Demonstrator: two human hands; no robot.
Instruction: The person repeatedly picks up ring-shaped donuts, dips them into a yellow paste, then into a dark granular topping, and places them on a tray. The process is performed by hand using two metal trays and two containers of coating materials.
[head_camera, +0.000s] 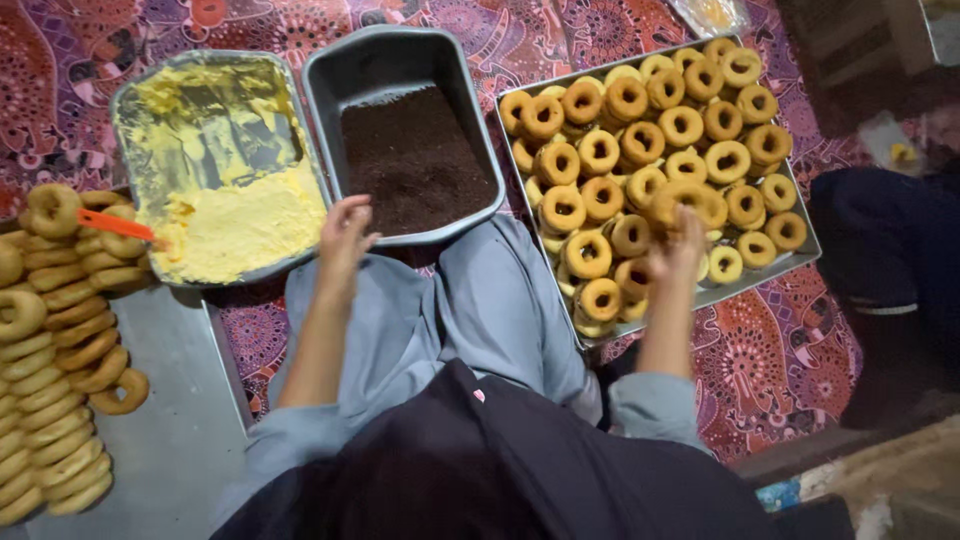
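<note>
Patterned red-purple cloth (780, 350) under everything, spread across floor. Big metal tray (800, 255) at right, piled w/ ring-shaped fried doughnuts (640, 140), golden-brown, several layers deep. Grey sheet (170, 440) at lower left w/ rows of stacked plain rings (50, 400) leaning on each other. Rect. grey pan (135, 100) at upper left, smeared w/ yellow cream (240, 225), mostly heaped in near corner; orange spatula handle (115, 226) sticking out at its left edge. Next to it, touching, deep grey pan (330, 80) w/ dark brown crumbs (415, 160) covering near half of bottom. Grey trouser knees (480, 310) between pans & tray. Right hand (678, 245) over near part of tray, fingers curled round one doughnut (690, 200), lifted slightly above pile. Left hand (345, 235) at near rim of crumb pan, fingers loosely bunched together, thumb out; can't tell if anything pinched. Small yellow-filled clear bag (710, 15) at top edge, blurred.
</note>
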